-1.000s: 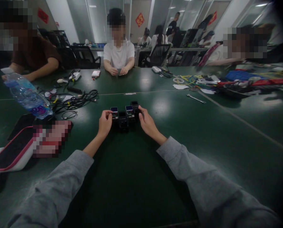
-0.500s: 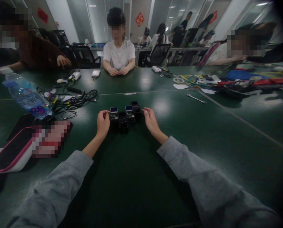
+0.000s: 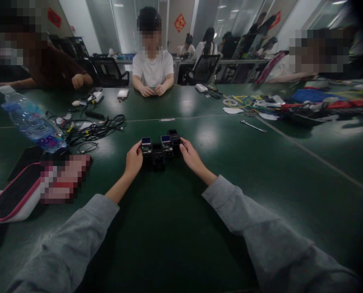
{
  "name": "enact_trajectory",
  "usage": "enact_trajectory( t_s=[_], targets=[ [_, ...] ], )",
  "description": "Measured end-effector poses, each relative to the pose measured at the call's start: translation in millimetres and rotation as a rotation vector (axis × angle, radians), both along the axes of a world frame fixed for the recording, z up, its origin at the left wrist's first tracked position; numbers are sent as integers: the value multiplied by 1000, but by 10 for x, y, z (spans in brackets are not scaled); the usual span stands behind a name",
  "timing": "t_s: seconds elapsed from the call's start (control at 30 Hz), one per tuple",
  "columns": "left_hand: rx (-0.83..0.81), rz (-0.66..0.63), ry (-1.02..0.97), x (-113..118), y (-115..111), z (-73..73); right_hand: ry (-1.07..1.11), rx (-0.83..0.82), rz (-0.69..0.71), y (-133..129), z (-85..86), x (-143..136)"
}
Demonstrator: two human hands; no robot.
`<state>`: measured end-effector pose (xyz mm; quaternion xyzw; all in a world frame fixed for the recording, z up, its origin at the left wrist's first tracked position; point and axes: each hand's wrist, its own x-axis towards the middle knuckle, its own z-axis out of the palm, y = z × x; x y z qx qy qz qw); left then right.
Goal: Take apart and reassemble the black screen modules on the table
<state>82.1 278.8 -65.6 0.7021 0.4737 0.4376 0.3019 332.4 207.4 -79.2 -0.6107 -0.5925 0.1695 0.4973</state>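
Several small dark modules stand joined or close together on the green table [image 3: 181,228]. Two have small screens on top: the left module [image 3: 146,147] and the module right of the middle [image 3: 167,146]. Between and below these two is a black module [image 3: 158,156], and another black module [image 3: 174,137] is at the right end. My left hand [image 3: 134,158] grips the left end of the row, its fingers closed at the left module's side. My right hand [image 3: 191,156] has its fingers closed against the right end. The fingertips' far sides are hidden.
Left are a tilted plastic bottle [image 3: 36,122], black cables [image 3: 108,126] and a pink-edged case [image 3: 13,191]. A wrench [image 3: 253,126] and piled cables [image 3: 309,103] are at the right. Across the table sits a person in a white shirt [image 3: 152,69].
Both of my hands have moved inward, from just beside the row of modules to touching its two ends. The modules have stayed in place.
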Motion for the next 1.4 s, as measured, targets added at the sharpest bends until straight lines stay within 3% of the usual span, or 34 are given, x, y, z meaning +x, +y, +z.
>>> enact_trajectory(
  t_s=[0.97,1.4],
  targets=[
    [-24,-19,-67,6,-23,16,-61,4,24,-23,34,-2],
    [-36,-26,-67,6,-20,0,-122,-2,-34,-28,43,-43]
  ],
)
